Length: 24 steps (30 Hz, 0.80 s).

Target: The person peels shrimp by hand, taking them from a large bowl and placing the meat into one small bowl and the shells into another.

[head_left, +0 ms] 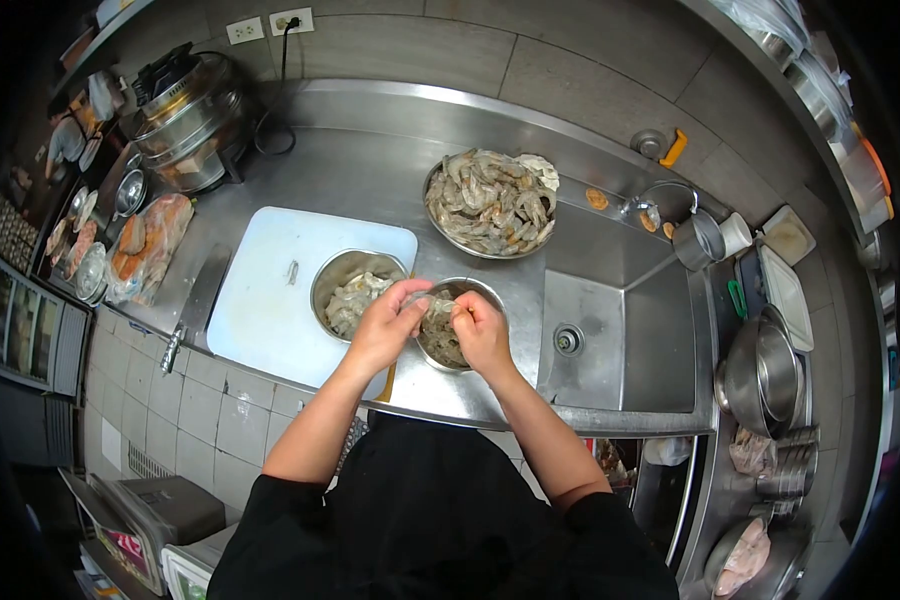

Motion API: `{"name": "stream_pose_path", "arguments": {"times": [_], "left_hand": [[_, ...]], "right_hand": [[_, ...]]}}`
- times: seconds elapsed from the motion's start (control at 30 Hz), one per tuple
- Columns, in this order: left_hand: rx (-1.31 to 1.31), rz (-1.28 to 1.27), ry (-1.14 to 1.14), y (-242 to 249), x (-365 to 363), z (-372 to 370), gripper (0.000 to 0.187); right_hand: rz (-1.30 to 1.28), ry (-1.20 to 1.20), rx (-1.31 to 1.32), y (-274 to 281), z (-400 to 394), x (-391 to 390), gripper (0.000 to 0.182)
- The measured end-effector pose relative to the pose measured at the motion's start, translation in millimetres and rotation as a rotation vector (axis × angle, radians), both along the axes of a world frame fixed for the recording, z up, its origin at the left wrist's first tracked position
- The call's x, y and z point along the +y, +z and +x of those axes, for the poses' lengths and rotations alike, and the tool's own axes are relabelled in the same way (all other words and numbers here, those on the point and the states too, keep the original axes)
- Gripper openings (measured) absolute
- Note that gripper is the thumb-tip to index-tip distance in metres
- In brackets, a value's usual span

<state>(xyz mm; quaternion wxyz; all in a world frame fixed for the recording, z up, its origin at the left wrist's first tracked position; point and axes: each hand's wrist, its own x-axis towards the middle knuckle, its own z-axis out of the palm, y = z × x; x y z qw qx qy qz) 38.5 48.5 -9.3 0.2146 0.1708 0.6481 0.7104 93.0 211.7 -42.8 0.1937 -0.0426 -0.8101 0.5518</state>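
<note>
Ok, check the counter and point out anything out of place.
Little stands out. One small oddity: a greyish mark or scrap sits alone on the white cutting board, left of the nearest metal bowl; too small to identify.

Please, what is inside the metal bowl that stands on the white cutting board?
The bowl on the cutting board holds a pile of pale, apparently peeled shrimp. The left hand covers part of its lower right side; the pile hides the bottom.

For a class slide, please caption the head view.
Both hands hold a translucent shrimp piece over a metal bowl beside a sink.
</note>
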Motion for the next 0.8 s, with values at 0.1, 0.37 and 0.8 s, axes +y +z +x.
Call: {"name": "stream_pose_path", "arguments": {"times": [0.1,0.37,0.8], "left_hand": [[0.005,-0.018,-0.075,1.2,-9.7,1.1,0.028],[-0.034,0.003,-0.113,8.0,-10.0,5.1,0.026],[0.695,-0.583,0.170,39.1,27.2,-87.1,0.034]], "right_hand": [[-0.119,0.021,-0.030,-6.9,5.1,-4.1,0.012],[0.068,-0.154,0.235,-8.1,9.5,-12.5,0.006],[0.573,0.081,-0.396,13.8,14.5,22.5,0.031]]}}
